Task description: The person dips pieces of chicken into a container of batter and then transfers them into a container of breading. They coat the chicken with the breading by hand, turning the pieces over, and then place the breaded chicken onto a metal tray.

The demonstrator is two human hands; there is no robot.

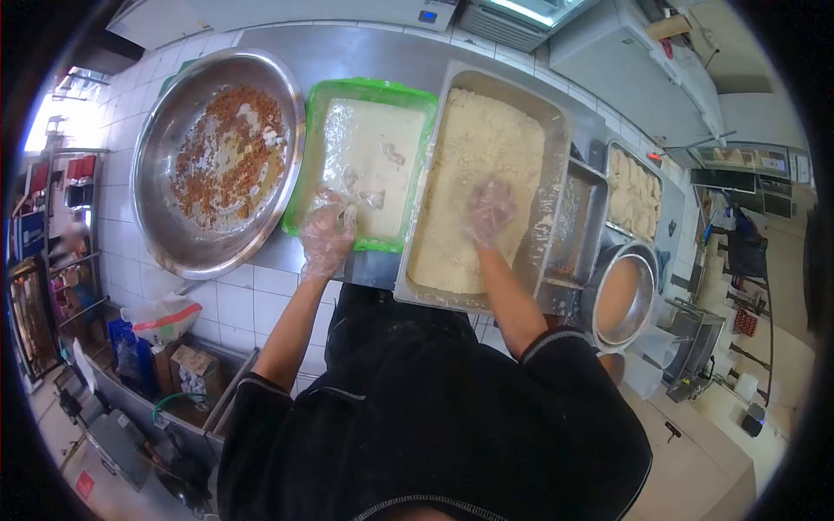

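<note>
Both my hands wear clear plastic gloves. My left hand (328, 233) is over the near left corner of a green tub (304, 148) of pale, milky batter (356, 143). Its fingers are curled, with batter on them; what they hold, if anything, is hidden. A few pinkish lumps (393, 154) break the batter's surface. My right hand (493, 211) lies palm down on pale, crumbly flour (486, 122) in a deep metal pan (556, 122). The fingers are stretched forward and slightly blurred, and I see nothing held in them.
Left of the tub, a large steel bowl (148, 187) holds a reddish-brown mix with white powder. To the right are a smaller metal pan (578, 217), a tray of floured pieces (634, 191) and a round pot (595, 295) of orange-brown contents. A sink (230, 391) is at lower left.
</note>
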